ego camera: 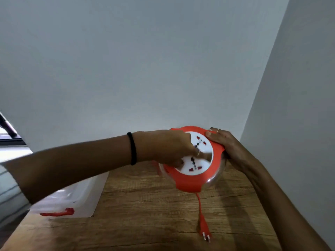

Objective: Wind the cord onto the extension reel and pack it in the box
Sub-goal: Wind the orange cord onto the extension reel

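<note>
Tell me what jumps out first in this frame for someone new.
The orange and white extension reel at centre, held above the wooden table: the left hand curls over its socket face, the right hand grips its far rim. A short orange cord hangs down to a plug on the table. A clear plastic box sits at left.

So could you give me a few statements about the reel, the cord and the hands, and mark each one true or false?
1. The plug lies on the wooden table. True.
2. The reel sits inside the plastic box. False: it is held above the table, beside the box.
3. The right hand holds the reel's rim. True.
4. The cord is blue. False: it is red.
5. The left hand rests on the box. False: it is on the reel's white face.
</note>
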Demonstrator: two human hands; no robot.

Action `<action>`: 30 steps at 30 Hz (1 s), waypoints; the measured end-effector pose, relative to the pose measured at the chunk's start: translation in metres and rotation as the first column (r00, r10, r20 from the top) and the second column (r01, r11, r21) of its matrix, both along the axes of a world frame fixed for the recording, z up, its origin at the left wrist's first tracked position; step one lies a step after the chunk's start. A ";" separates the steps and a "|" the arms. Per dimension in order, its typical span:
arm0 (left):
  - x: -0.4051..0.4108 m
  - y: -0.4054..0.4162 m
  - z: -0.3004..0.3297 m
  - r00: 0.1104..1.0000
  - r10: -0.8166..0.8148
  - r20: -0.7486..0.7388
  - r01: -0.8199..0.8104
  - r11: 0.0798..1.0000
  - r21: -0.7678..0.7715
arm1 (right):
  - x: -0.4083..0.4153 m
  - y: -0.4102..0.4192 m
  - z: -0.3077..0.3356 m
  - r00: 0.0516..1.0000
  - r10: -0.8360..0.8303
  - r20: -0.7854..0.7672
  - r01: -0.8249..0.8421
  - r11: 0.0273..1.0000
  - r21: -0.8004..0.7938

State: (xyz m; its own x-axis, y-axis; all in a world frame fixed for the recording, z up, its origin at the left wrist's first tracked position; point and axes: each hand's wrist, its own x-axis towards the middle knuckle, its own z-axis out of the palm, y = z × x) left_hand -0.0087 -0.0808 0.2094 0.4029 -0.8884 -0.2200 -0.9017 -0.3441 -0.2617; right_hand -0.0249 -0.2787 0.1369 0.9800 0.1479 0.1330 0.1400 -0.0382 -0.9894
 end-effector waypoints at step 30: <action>-0.029 -0.015 -0.039 0.697 0.400 -0.596 -0.699 0.566 -0.438 | -0.018 0.005 -0.010 0.949 -0.312 0.050 0.314 0.947 -0.067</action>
State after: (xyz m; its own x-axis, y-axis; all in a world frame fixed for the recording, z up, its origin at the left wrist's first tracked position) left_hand -0.0381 -0.0957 0.1700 0.8659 -0.5002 0.0009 -0.4301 -0.7437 0.5118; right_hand -0.0429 -0.2741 0.1272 0.9730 -0.1548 0.1712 0.1465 -0.1586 -0.9764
